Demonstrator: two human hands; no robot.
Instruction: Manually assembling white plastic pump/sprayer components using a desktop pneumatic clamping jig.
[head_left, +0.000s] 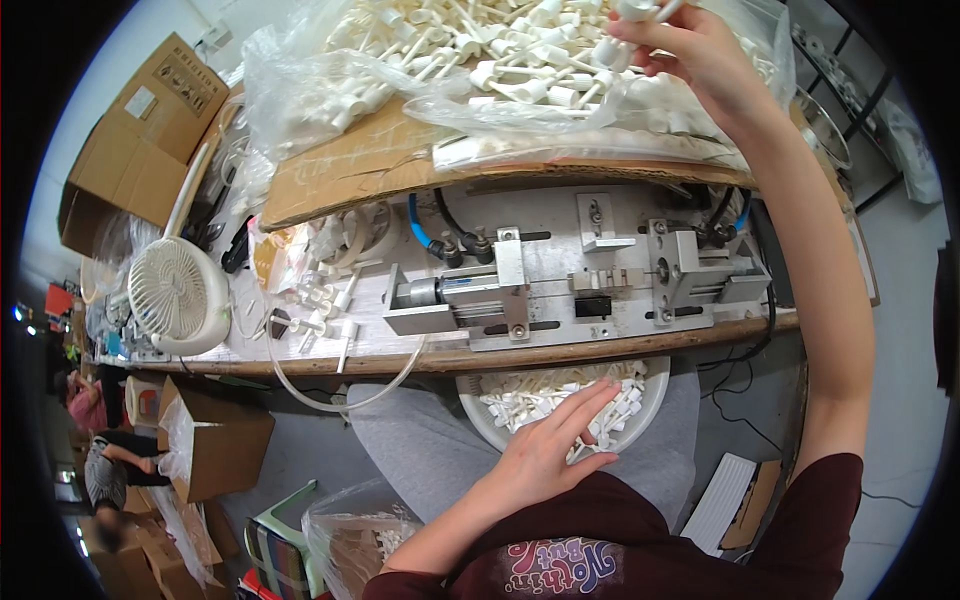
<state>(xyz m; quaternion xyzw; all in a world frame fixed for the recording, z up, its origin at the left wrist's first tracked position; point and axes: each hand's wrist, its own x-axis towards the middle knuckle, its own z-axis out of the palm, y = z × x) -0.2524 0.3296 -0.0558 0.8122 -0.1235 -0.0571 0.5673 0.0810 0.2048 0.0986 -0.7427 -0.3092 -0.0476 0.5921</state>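
Note:
My right hand [672, 48] is raised at the far right, over a large heap of white plastic pieces [545, 75] with round cup-like heads and thin stems. Its fingers are closed on one such white plastic piece [636, 10], partly cut off by the upper edge of the view. In my lap sits a round white basin [655, 408] filled with more of these small white pieces [520, 395]. My left hand [560, 440] rests over the basin's contents, fingers stretched out and touching the pieces. I see nothing gripped in it; the underside of its palm is hidden.
A metal clamping fixture [560, 325] with two cylinders and blue and black hoses spans the bench in front of me. Cardboard [340, 170] and clear plastic lie under the heap. On the left stand a white fan [178, 295], loose white pieces [325, 310] and a curved tube [350, 408].

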